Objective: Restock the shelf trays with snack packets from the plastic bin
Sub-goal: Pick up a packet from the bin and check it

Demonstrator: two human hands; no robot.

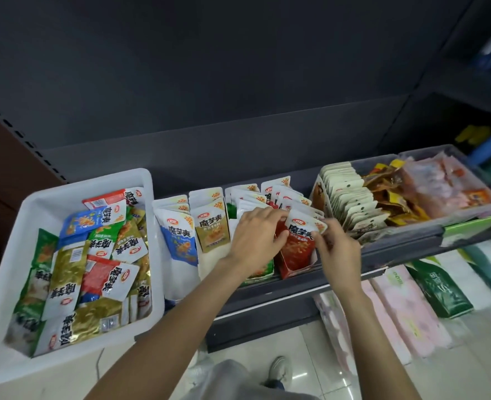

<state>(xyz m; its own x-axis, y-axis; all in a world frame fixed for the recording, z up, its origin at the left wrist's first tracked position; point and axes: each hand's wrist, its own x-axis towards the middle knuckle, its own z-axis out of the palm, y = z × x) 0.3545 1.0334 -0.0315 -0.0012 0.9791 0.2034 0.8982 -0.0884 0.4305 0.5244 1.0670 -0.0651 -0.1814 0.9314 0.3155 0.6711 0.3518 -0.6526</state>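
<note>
A white plastic bin (10, 284) at the left holds several loose snack packets in green, gold, red and blue. On the dark shelf stand display trays of upright packets: blue (179, 241), gold (211, 232), green and red. My left hand (255, 235) and my right hand (335, 246) both grip a red and white snack packet (300, 238) at the front of the red tray (291, 269). The left hand's fingers curl over the packet's top left edge. With its fingertips, the right hand pinches the top right corner. My left hand covers much of the green tray.
A clear tray (429, 223) to the right holds rows of cream packets and orange and pink ones. Tissue packs (403, 307) lie on the lower level. The shelf's front edge (296, 293) runs below the trays. My shoe (278, 370) stands on the tiled floor.
</note>
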